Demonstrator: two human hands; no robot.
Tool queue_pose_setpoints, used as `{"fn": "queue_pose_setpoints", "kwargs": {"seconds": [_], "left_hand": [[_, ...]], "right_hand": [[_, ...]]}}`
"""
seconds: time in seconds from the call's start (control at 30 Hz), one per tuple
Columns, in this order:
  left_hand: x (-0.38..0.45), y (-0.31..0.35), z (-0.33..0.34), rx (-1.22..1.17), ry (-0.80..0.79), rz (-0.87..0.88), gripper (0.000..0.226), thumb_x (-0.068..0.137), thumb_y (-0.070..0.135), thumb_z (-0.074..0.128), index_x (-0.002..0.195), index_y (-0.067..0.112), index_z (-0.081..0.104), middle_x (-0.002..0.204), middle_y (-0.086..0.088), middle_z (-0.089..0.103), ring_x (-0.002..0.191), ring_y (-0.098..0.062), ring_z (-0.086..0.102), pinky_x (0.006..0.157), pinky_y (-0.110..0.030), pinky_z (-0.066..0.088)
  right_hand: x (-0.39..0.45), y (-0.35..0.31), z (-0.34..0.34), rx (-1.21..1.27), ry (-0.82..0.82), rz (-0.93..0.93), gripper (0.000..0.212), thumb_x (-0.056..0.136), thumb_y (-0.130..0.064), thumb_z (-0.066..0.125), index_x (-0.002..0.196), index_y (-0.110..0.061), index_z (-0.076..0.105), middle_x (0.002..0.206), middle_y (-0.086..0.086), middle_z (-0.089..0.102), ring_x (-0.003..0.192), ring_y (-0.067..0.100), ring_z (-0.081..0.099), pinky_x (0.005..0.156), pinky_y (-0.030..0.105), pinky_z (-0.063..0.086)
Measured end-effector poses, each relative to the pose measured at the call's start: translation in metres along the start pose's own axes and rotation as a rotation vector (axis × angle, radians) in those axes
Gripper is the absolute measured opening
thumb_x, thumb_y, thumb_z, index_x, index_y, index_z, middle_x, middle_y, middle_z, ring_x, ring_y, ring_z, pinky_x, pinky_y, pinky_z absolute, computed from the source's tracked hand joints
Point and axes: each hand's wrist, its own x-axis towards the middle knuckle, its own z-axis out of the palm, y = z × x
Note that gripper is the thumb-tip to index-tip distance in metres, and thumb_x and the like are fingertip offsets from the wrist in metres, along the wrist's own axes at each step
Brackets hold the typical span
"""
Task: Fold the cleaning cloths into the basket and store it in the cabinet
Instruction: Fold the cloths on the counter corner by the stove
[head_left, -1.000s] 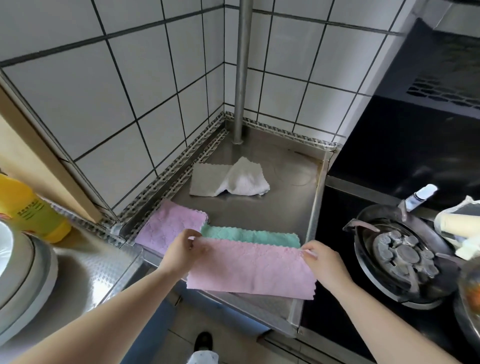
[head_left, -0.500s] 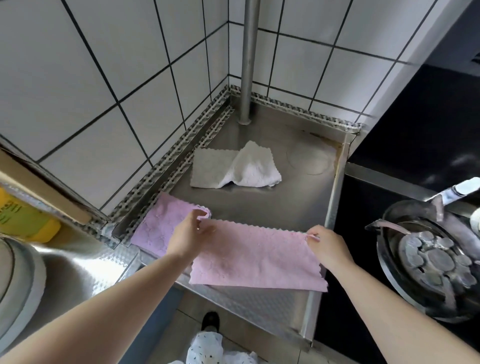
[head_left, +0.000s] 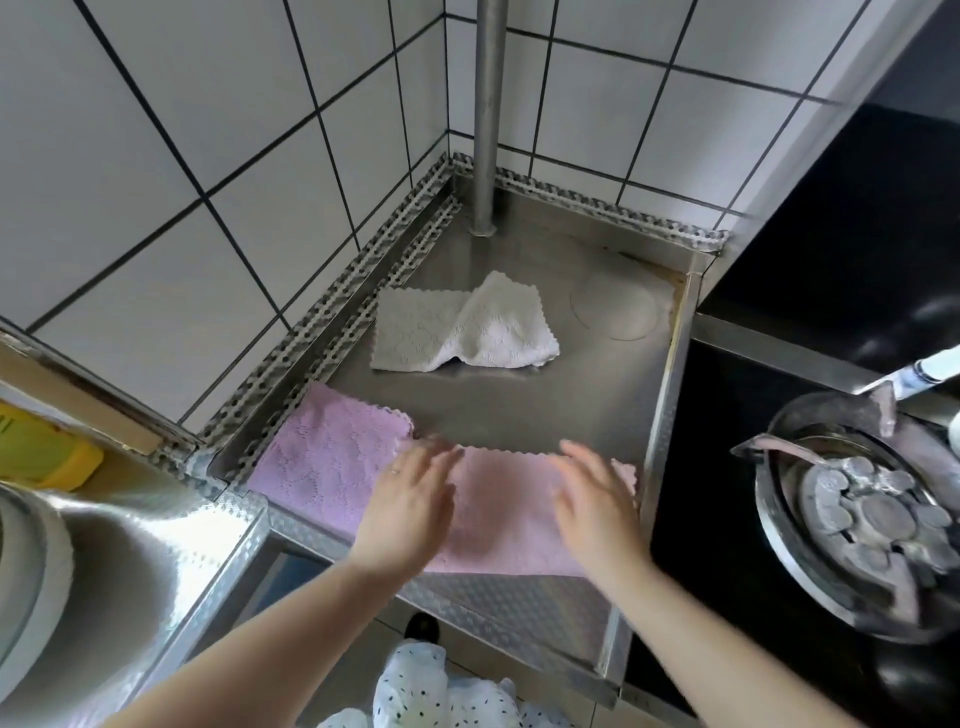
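A folded pink cloth (head_left: 506, 512) lies flat at the front of the steel counter (head_left: 524, 410). My left hand (head_left: 408, 512) rests flat on its left part, fingers spread. Over the cloth's right part my right hand (head_left: 592, 506) is flat too, fingers apart and motion-blurred. A lilac cloth (head_left: 324, 460) lies spread just left of it, partly under the pink one. A white cloth (head_left: 462, 330), loosely rumpled, sits farther back. No basket or cabinet is in view. The green cloth seen earlier is hidden.
A steel pipe (head_left: 488, 119) rises in the tiled back corner. A black stove with a gas burner (head_left: 857, 519) is to the right. A yellow bottle (head_left: 44, 452) and a steel sink area (head_left: 119, 587) are at the left.
Both hands let go of the pink cloth's top corners after laying it down over the green cloth, and now press flat on it. The camera has tilted down and closer.
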Motion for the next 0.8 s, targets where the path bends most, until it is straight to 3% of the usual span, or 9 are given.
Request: {"fn": "queue_pose_setpoints", "kwargs": {"seconds": [0.1,0.2,0.33,0.57,0.63,0.7,0.8], "left_hand": [[-0.011,0.019,0.028,0.095,-0.190,0.127,0.055,0.081,0.029,0.041,0.129,0.007,0.056,0.136,-0.010,0.054,0.127,-0.026,0.050,0.109,-0.039,0.033],[-0.020,0.021,0.046,0.176,-0.311,0.051,0.063,0.082,0.042,0.039,0.129,0.004,0.056,0.140,-0.012,0.048,0.131,-0.027,0.046,0.111,-0.041,0.022],[-0.026,0.017,0.049,0.174,-0.278,-0.013,0.058,0.090,0.035,0.032,0.134,0.002,0.049,0.144,-0.015,0.043,0.133,-0.032,0.042,0.108,-0.045,0.021],[-0.028,0.015,0.048,0.180,-0.247,-0.031,0.060,0.091,0.039,0.034,0.139,0.004,0.043,0.147,-0.014,0.039,0.136,-0.031,0.038,0.112,-0.043,0.013],[-0.028,0.015,0.049,0.186,-0.242,-0.022,0.061,0.090,0.040,0.034,0.140,0.005,0.042,0.148,-0.014,0.038,0.136,-0.031,0.038,0.111,-0.043,0.015],[-0.028,0.012,0.050,0.178,-0.209,0.009,0.060,0.089,0.041,0.038,0.138,0.006,0.045,0.147,-0.014,0.040,0.135,-0.032,0.038,0.110,-0.046,0.018],[-0.036,0.005,0.044,0.106,-0.119,0.223,0.040,0.080,0.035,0.052,0.114,0.016,0.060,0.131,-0.011,0.056,0.128,-0.032,0.046,0.108,-0.052,0.023]], "right_hand": [[-0.027,-0.034,0.031,-0.095,-0.171,-0.118,0.045,0.078,-0.026,0.043,0.112,-0.009,0.068,0.124,0.008,0.063,0.114,0.027,0.061,0.091,0.047,0.051],[-0.035,-0.042,0.048,-0.210,-0.346,-0.043,0.059,0.074,-0.039,0.039,0.125,-0.018,0.060,0.134,0.002,0.057,0.126,0.021,0.048,0.093,0.058,0.046],[-0.040,-0.018,0.047,-0.329,-0.353,-0.097,0.060,0.079,-0.049,0.040,0.134,-0.027,0.050,0.145,0.003,0.045,0.136,0.018,0.030,0.104,0.055,0.020],[-0.041,0.026,0.034,-0.438,-0.354,-0.126,0.072,0.082,-0.064,0.034,0.140,-0.023,0.041,0.152,0.005,0.032,0.146,0.013,-0.006,0.111,0.051,0.008],[-0.041,0.026,0.032,-0.449,-0.352,-0.135,0.071,0.081,-0.064,0.034,0.139,-0.023,0.044,0.151,0.006,0.034,0.147,0.015,0.000,0.109,0.052,0.010],[-0.039,0.024,0.030,-0.456,-0.313,-0.148,0.068,0.079,-0.063,0.037,0.134,-0.025,0.050,0.148,0.004,0.040,0.143,0.018,0.019,0.108,0.054,0.011],[-0.018,0.016,0.024,-0.342,-0.203,-0.170,0.043,0.073,-0.047,0.058,0.110,-0.026,0.065,0.129,-0.001,0.058,0.127,0.018,0.047,0.105,0.055,0.024]]}}
